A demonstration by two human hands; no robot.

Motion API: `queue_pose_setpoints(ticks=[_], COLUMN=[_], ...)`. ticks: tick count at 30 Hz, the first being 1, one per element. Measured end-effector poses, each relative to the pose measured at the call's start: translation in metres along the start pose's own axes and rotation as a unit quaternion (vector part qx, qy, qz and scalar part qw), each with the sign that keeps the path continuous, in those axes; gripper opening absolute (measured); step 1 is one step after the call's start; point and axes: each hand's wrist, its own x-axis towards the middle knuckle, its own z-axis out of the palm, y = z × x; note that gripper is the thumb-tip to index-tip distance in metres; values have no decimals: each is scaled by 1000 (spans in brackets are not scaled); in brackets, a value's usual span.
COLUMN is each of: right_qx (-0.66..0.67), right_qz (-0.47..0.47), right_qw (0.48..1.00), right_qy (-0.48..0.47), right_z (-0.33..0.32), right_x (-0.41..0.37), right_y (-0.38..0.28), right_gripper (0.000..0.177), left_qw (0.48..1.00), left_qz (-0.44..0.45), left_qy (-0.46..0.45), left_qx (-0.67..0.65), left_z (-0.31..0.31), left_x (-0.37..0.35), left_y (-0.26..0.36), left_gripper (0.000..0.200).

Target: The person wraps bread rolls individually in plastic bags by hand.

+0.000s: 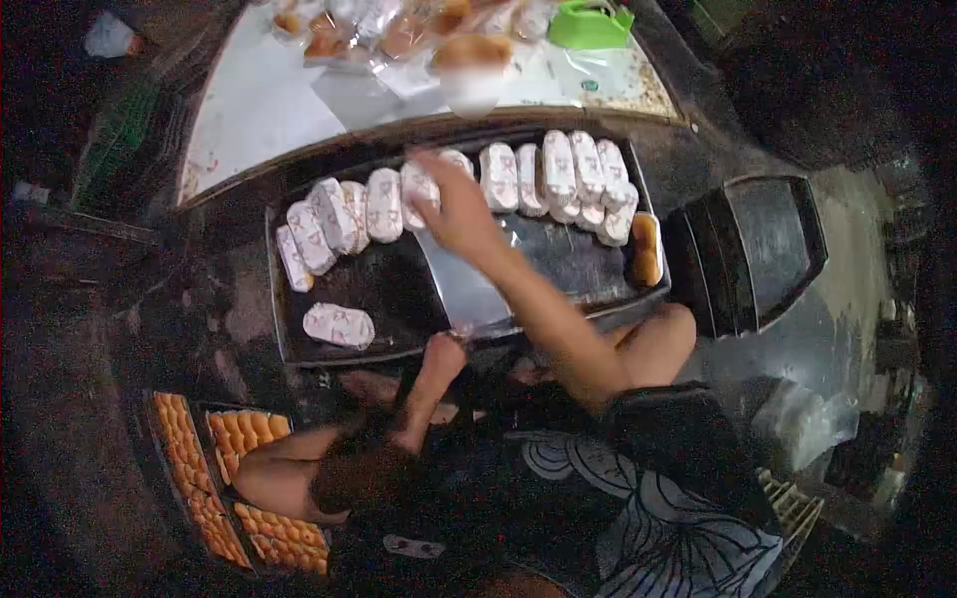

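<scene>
My right hand (457,211) reaches over the row of buns in the dark metal tray (389,294). Its thumb and fingers are apart and blurred, beside and partly over a wrapped bun (417,187); no firm hold shows. At the tray's near edge, my left hand (445,352) is closed on the near end of a clear plastic bag (474,284), which lies flat across the tray. Several buns in white printed paper, such as this wrapped bun (384,204), line the far side. One wrapped bun (339,326) lies apart at the near left.
An unwrapped bun (646,249) rests at the tray's right end. Beyond stands a white table (249,110) with bagged breads and a green plastic object (590,25). Dark stacked trays (773,249) stand at right. Trays of brown buns (247,431) lie at lower left.
</scene>
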Motion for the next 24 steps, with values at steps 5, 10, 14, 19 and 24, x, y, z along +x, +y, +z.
queue_pose_setpoints(ticks=[5,10,14,19,24], right_qx=[217,-63,-42,420,715], right_qz=[364,281,318,579,523], right_qw=[842,946,932,698,464], right_qy=[-332,-147,-167,30,1], right_z=[-24,-27,-29,-35,3], right_x=[-219,-207,-189,-130,-133], right_y=[4,-37,-22,-2,-32], right_gripper=[15,13,19,31,41], left_qw=[985,930,908,889,408], left_qz=[-135,-234,-242,-203,-269], left_qy=[-83,-62,103,227,204], left_qx=[-61,-276,-326,-341,-848], left_z=[-75,-94,-121,-121,-105], left_x=[-2,4,23,31,36], left_y=[3,24,65,107,36], left_gripper=[19,15,10,9,22])
